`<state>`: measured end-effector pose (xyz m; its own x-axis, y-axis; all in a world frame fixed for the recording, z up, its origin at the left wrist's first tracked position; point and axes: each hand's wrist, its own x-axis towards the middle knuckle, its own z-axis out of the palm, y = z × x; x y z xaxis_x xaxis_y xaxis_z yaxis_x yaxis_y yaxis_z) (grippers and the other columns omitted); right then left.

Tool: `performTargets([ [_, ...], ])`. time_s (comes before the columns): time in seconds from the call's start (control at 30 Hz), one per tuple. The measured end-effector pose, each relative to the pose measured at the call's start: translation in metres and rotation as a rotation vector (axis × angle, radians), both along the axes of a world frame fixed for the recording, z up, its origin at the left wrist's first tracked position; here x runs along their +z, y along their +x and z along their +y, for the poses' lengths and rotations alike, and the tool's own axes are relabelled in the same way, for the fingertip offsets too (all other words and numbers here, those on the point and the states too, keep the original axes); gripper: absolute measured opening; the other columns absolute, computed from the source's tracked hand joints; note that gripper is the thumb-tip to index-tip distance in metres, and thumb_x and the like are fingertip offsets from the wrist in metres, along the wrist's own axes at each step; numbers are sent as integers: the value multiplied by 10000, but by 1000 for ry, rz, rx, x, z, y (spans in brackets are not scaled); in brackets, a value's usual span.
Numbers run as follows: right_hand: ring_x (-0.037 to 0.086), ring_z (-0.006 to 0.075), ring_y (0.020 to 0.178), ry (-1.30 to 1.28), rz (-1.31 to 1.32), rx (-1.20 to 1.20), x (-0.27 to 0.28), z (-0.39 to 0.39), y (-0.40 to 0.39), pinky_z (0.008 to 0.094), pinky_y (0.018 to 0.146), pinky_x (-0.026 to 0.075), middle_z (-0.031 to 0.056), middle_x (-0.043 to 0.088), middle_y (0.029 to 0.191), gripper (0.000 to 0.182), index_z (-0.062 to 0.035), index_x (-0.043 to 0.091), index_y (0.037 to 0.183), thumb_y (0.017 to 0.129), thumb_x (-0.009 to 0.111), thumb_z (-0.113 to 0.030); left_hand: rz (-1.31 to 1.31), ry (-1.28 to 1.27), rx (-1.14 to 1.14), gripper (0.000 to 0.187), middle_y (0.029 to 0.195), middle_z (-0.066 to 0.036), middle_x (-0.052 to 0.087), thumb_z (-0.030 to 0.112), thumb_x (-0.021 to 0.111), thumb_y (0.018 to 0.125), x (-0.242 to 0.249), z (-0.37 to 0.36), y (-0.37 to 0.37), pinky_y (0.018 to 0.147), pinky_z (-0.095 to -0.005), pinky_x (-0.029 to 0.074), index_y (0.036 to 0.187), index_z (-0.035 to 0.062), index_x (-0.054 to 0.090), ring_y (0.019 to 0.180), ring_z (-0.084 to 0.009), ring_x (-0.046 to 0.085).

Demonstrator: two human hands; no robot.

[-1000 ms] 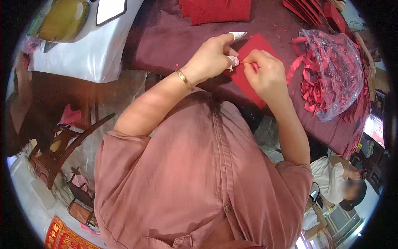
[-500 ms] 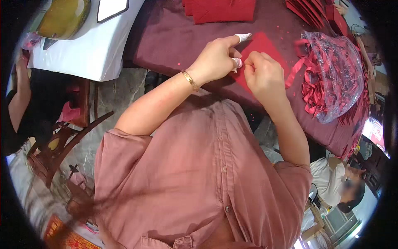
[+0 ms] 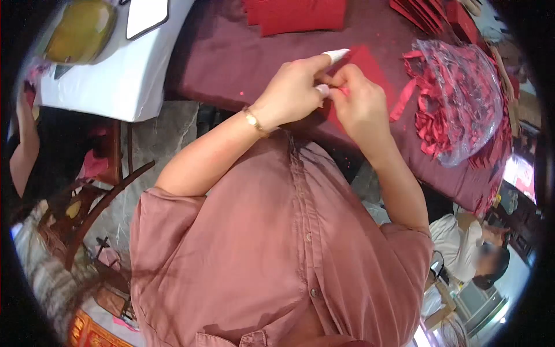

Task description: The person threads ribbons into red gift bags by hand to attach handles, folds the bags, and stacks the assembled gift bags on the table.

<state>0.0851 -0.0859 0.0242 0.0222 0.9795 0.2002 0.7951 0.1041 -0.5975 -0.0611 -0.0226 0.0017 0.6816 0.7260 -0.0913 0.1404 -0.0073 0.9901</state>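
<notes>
At one o'clock in the view, a red sheet (image 3: 371,72) lies on the maroon-covered tabletop (image 3: 217,66), its middle hidden beneath both hands. The left hand (image 3: 293,87), a gold bracelet (image 3: 253,120) at its wrist, reaches in from the sheet's nine o'clock side, with white wrappings on two fingertips. The right hand (image 3: 361,98) comes from five o'clock, fingers curled inward. Their fingers meet just above the sheet, a bit of pink showing there; I cannot say whether either hand grasps it. At two o'clock, red ribbons (image 3: 429,124) bunch within clear plastic (image 3: 483,87). Red pieces (image 3: 309,17) are stacked at twelve, and at four o'clock another person (image 3: 454,240) wears white.
</notes>
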Motion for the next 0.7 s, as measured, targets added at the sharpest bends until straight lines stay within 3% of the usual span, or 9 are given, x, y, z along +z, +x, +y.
performTargets([
  [0.03,641,371,747,-22,-8,-4,-3,0,0,422,626,496,174,633,782,168,-27,561,880,761,680,-32,38,79,1,567,1043,-95,661,-107,502,856,-1,-1,-1,734,-250,516,1398,46,445,870,-115,600],
  [0.13,653,323,783,-56,-129,51,3,-1,6,370,681,516,150,635,822,192,-33,591,926,768,698,-50,-10,-180,7,604,1030,-73,641,-83,487,847,3,0,-2,758,-258,504,1426,81,430,904,-115,587],
  [0.2,645,319,767,49,47,103,13,0,25,404,690,521,156,626,868,214,-38,615,913,759,714,-149,-64,-279,54,624,990,-56,628,-81,486,844,12,0,-1,747,-243,491,1439,95,420,871,-94,569],
  [0.27,670,256,775,-97,277,-235,9,-7,55,345,712,538,140,667,909,292,-19,655,979,793,734,-230,-78,-231,89,611,910,-39,630,-65,538,856,2,5,-1,696,-231,482,1434,96,426,785,-72,550],
  [0.37,677,328,881,-254,-238,-692,6,-9,112,439,801,514,168,702,887,428,-26,669,933,839,637,-443,41,-50,101,582,775,-82,674,20,652,826,0,9,-1,659,-286,512,1376,89,475,659,-119,629],
  [0.47,676,334,848,-316,-459,-881,-8,-8,130,422,777,509,166,701,864,439,-23,677,899,828,659,-456,115,-20,52,526,789,-90,677,37,624,854,9,10,-2,679,-295,513,1361,82,492,684,-131,635],
  [0.6,668,373,834,-228,-462,-760,-33,-12,145,473,747,511,171,693,825,406,-36,668,885,853,621,-438,114,2,111,489,797,-103,679,83,607,881,1,11,-4,704,-311,511,1356,76,491,716,-163,648],
  [0.63,684,307,756,-112,-441,-730,-35,-13,144,432,692,523,158,688,778,330,-33,660,864,853,649,-362,133,69,121,490,828,-71,659,103,600,904,-2,12,-4,697,-279,495,1376,83,474,730,-123,597],
  [0.7,668,204,676,38,-81,-706,-31,-13,137,352,646,518,107,681,720,252,2,635,827,847,680,-245,147,161,157,487,893,-41,653,107,602,917,-2,13,-2,691,-254,496,1383,72,462,749,-81,562],
])
